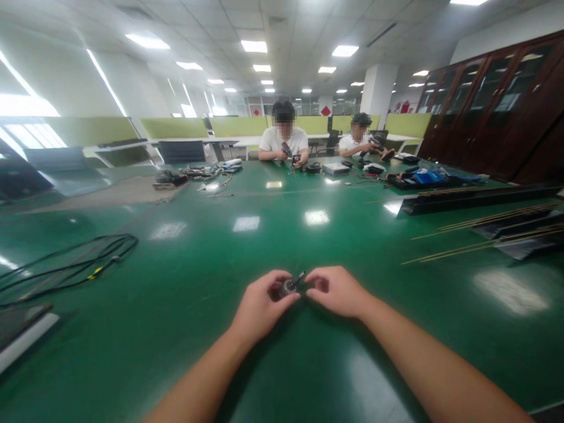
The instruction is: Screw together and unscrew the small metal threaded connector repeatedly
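Just above the green table, my left hand (262,301) is closed around a small dark cylindrical part with a thin shaft (289,286), thumb in front and fingers behind. It looks like a small motor or drill chuck, but I cannot tell which. The shaft sticks out toward the upper right. My right hand (338,290) is close on the right side, thumb and forefinger curved with a gap between them. Its fingertips are near the shaft's end, and nothing shows between them. The fingers behind are hidden.
Black cables (79,264) lie at the left, above a flat dark-and-white object (26,335). Long dark metal channels (467,200) and thin rods (453,255) lie at the right. Across the table (211,235), two people (283,141) handle power tools among scattered parts and a blue item (428,176).
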Demonstrator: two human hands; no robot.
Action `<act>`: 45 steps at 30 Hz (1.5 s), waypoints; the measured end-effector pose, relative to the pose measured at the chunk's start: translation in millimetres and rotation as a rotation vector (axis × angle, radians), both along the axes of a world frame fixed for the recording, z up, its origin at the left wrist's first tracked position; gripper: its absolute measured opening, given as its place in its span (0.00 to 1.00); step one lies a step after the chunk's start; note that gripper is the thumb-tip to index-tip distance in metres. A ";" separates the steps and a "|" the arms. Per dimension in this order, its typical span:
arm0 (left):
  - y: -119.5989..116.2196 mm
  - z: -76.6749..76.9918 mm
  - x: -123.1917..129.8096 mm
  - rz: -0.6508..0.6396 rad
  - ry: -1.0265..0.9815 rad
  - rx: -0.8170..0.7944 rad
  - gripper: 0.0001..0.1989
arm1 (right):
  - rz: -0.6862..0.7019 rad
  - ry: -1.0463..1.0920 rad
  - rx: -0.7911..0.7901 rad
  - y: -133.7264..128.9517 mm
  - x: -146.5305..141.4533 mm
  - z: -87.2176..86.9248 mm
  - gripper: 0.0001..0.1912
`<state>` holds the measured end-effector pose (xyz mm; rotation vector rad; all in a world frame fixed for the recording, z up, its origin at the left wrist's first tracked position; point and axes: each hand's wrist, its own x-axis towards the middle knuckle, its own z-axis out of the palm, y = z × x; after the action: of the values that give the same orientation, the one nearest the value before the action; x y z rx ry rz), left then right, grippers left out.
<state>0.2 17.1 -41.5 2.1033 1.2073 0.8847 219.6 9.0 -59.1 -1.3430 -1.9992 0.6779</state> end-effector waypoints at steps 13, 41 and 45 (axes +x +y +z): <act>-7.4 -1.3 0.9 0.006 -0.075 0.166 0.11 | 0.054 0.084 0.108 -12.1 -2.3 8.4 0.15; -10.1 -0.6 3.1 -0.069 -0.126 0.177 0.11 | 0.124 0.094 0.140 -16.5 -3.5 11.0 0.14; -10.8 -1.9 3.0 -0.096 -0.124 0.183 0.11 | 0.148 0.091 0.160 -18.3 -5.0 13.5 0.14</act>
<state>3.2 6.3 -43.4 2.1921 0.9863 1.1003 214.6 -9.3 -45.7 -1.0607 -2.0473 0.6190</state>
